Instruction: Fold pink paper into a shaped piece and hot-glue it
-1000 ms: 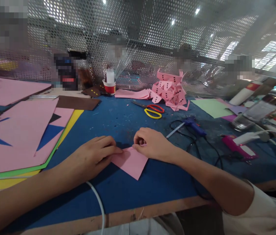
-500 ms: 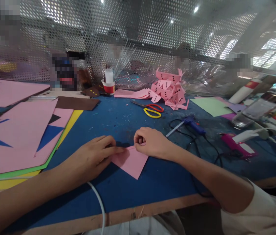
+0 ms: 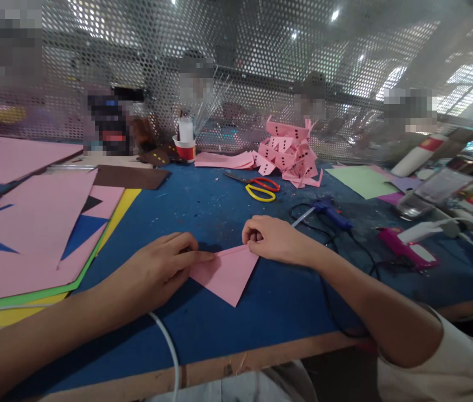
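Pink paper triangle [image 3: 228, 273] is lying flat on the blue table [image 3: 270, 312], near its front edge. Left hand [image 3: 158, 268] is pressing down its left corner, grip spread, fingers flat. Right hand [image 3: 272, 239] is bearing on the top right corner, grip curled tight (fingers folded into the palm). Scissors [image 3: 261, 188] are lying well behind.

Both forearms are bare down to the left hand [image 3: 156, 268] and the right hand [image 3: 273, 240]. A short, loose, off-white sleeve [image 3: 449, 363] covers the right upper arm. A strip of pale grey cloth [image 3: 236, 391] shows at the lap.
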Available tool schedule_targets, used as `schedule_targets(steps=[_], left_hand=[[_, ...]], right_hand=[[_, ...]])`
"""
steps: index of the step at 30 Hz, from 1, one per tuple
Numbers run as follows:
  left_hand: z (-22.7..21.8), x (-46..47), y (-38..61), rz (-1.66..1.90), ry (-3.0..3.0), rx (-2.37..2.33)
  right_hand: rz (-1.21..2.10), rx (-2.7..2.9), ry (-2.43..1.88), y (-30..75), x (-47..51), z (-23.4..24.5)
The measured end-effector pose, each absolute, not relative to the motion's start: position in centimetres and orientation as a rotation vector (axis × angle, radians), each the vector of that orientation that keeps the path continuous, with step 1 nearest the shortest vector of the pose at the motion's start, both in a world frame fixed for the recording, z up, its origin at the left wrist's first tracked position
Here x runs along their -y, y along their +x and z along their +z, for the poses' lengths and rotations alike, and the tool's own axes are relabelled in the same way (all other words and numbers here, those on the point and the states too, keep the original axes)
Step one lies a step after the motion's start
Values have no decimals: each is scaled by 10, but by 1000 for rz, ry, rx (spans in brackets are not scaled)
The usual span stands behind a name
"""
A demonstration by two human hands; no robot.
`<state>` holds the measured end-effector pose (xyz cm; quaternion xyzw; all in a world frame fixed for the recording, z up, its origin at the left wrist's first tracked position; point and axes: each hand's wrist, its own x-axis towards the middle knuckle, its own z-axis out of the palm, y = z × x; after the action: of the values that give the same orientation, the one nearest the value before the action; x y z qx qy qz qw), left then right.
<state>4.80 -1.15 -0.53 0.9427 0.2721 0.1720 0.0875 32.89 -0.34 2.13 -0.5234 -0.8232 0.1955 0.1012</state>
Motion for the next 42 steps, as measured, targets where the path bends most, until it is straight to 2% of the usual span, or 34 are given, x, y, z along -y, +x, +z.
schedule_targets(steps=[19, 28, 34, 42], left_hand=[[-4, 8, 48, 518, 2776, -843], [-3, 2, 55, 490, 2721, -1017], [13, -2, 81, 386, 2542, -1291], [28, -24, 100, 36, 2325, -1520]], right_hand=[[561, 2448, -1511, 334, 2, 20], [492, 2432, -1514, 332, 4, 16], [453, 2436, -1499, 331, 4, 16], [461, 2453, -1487, 333, 1, 13]])
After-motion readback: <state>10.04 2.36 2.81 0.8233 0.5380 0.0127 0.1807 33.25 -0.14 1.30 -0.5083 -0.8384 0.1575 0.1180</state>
